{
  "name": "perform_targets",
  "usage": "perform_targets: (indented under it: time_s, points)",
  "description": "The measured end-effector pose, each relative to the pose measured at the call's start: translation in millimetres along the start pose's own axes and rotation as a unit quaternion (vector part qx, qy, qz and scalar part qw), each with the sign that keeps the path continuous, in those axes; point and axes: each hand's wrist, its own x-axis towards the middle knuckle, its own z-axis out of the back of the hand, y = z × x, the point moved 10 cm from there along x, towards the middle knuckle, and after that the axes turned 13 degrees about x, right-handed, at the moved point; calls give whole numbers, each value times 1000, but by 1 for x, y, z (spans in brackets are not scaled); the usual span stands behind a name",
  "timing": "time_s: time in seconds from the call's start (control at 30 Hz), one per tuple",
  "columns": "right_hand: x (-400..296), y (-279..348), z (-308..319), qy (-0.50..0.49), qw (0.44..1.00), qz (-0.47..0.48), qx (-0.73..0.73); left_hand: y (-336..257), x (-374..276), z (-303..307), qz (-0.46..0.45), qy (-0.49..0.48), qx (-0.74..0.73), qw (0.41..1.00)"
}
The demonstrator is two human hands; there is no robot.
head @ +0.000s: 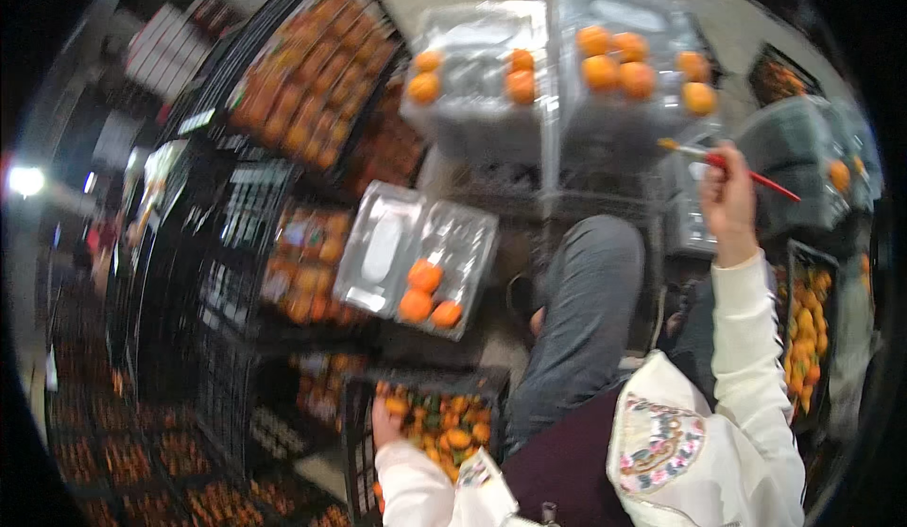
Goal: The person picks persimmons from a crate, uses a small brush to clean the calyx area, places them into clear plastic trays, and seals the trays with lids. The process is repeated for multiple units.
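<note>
My right hand (728, 194) is closed around a slim tool with a red handle (772, 187), its tip pointing left towards stacked clear plastic clamshell trays (602, 130). Small orange citrus fruits (601, 72) sit in the top trays. My left hand (385, 424) reaches into a black plastic crate (499, 385) of small orange fruits with green leaves; its fingers are partly hidden among the fruit. Above that crate, an open clear clamshell (382, 250) holds several orange fruits in one half.
Black crates (234, 378) of packed fruit are stacked along the left. A second stack of clamshells (482, 116) stands at the top centre. To the right are more clear trays (786, 165) and a crate of yellow-orange fruit (804, 328). My bent knee (602, 250) is between them.
</note>
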Motion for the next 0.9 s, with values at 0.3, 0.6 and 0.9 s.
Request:
perform_targets:
  time_s: [0.3, 0.6, 0.9]
  points:
    - [-11, 26, 12, -17, 999, 16, 35, -20, -16, -42, 145, -222, 76, 961]
    - [-10, 56, 21, -24, 998, 23, 59, -124, -194, -158, -324, -68, 173, 928]
    - [-9, 108, -23, 80, 995, 39, 42, -202, -204, -367, -124, 337, -227, 905]
